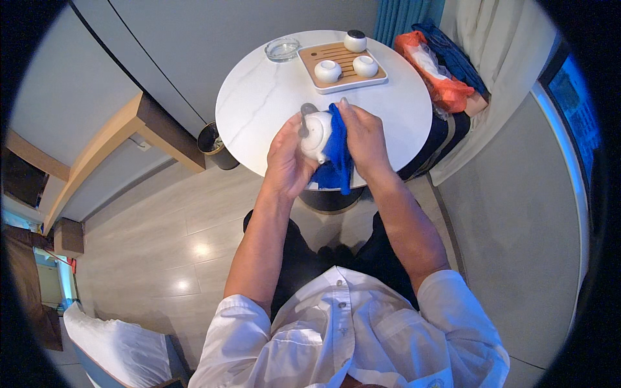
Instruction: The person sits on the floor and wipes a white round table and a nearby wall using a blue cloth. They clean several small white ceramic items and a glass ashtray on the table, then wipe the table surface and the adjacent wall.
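Over the near part of a round white marbled table (252,102), my left hand (287,157) grips a small white teapot (314,136) from its left side. The teapot is tipped, with its dark handle at the upper left and its spout pointing toward me. My right hand (364,136) holds a blue cloth (337,155) against the teapot's right side, thumb on top. Part of the cloth hangs down by the table's near edge. The fingers beneath the teapot and behind the cloth are hidden.
Farther back are a slatted wooden tea tray (310,57) with two white cups (328,71), a dark-lidded white jar (355,41), and a glass ashtray (282,49). A black bin (218,148) stands left of the table. Orange bags and dark fabric (436,72) lie at the right.
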Demonstrator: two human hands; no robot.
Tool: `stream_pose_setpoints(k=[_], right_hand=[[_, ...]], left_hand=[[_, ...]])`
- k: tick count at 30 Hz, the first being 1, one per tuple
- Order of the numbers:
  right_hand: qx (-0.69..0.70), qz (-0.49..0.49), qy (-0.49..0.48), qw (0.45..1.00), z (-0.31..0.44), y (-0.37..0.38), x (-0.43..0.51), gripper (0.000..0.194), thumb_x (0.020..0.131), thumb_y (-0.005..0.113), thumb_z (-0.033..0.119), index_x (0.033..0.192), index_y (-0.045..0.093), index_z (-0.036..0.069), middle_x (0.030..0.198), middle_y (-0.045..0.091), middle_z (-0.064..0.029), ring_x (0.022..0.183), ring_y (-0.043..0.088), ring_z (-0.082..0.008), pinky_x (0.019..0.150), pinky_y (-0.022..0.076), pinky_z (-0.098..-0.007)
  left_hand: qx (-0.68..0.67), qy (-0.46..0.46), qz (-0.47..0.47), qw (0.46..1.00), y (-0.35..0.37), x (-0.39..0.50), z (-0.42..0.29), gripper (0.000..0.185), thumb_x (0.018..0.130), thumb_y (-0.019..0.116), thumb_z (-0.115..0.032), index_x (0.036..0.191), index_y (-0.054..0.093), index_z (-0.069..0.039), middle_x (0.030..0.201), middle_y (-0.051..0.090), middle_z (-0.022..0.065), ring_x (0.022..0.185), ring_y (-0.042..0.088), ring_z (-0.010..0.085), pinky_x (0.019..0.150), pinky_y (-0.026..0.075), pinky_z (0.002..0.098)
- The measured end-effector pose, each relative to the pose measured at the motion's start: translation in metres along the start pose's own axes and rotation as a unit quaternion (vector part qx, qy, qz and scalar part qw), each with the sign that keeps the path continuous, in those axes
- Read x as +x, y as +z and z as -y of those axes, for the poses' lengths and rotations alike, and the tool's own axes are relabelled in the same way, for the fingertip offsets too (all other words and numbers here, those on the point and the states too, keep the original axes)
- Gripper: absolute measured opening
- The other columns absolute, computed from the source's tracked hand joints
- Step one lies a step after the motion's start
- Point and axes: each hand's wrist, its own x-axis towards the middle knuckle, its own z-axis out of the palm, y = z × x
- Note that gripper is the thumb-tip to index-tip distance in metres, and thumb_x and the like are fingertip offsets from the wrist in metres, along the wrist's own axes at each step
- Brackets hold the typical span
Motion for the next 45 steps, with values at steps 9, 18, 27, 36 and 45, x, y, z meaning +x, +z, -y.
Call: stream_pose_setpoints(k=[9, 18, 27, 36, 45], right_hand=[[-0.131, 0.055, -0.094, 0.985, 0.011, -0.004, 0.019, 0.04, 0.107, 0.052, 0.033, 0.099, 0.071, -0.002, 0.098, 0.073, -0.0221, 0.089, 0.07, -0.0346, 0.082, 0.0519, -0.0419], [-0.074, -0.089, -0.198, 0.973, -0.014, 0.021, -0.01, 0.043, 0.109, 0.049, 0.034, 0.119, 0.067, -0.004, 0.103, 0.07, -0.0219, 0.096, 0.067, -0.0339, 0.086, 0.0526, -0.0432], [-0.076, -0.076, -0.175, 0.979, -0.006, 0.002, 0.008, 0.045, 0.112, 0.045, 0.03, 0.107, 0.073, -0.004, 0.096, 0.074, -0.0224, 0.093, 0.072, -0.0348, 0.085, 0.0539, -0.0426], [-0.082, -0.109, -0.19, 0.972, 0.005, -0.008, 0.021, 0.051, 0.109, 0.049, 0.039, 0.095, 0.076, -0.002, 0.081, 0.074, -0.0193, 0.077, 0.072, -0.0309, 0.074, 0.0536, -0.0413], [-0.187, 0.037, -0.175, 0.966, 0.016, -0.005, 0.017, 0.044, 0.103, 0.057, 0.041, 0.102, 0.072, -0.001, 0.096, 0.073, -0.0258, 0.088, 0.073, -0.04, 0.078, 0.054, -0.0491]], left_hand=[[0.023, -0.015, 0.018, 0.999, 0.001, -0.003, -0.001, 0.044, 0.108, 0.057, -0.019, 0.147, 0.04, -0.007, 0.134, 0.058, 0.0175, 0.119, 0.067, 0.0308, 0.091, 0.065, 0.0502], [-0.011, 0.055, -0.114, 0.992, 0.005, 0.0, 0.004, 0.071, 0.103, 0.062, -0.01, 0.162, 0.024, -0.015, 0.145, 0.049, 0.0215, 0.13, 0.059, 0.0356, 0.098, 0.06, 0.0556], [0.023, 0.017, -0.093, 0.995, 0.01, 0.001, 0.001, 0.038, 0.093, 0.074, -0.005, 0.122, 0.052, -0.014, 0.119, 0.065, 0.0104, 0.104, 0.07, 0.0249, 0.083, 0.065, 0.043], [0.183, 0.015, -0.088, 0.979, 0.014, 0.006, 0.002, 0.04, 0.091, 0.073, 0.0, 0.128, 0.056, -0.006, 0.109, 0.067, 0.0135, 0.088, 0.072, 0.0209, 0.078, 0.066, 0.0358], [0.221, -0.031, -0.049, 0.974, 0.02, 0.0, -0.002, 0.056, 0.097, 0.062, -0.004, 0.151, 0.049, -0.008, 0.11, 0.073, 0.0145, 0.085, 0.075, 0.0209, 0.067, 0.067, 0.0347]])
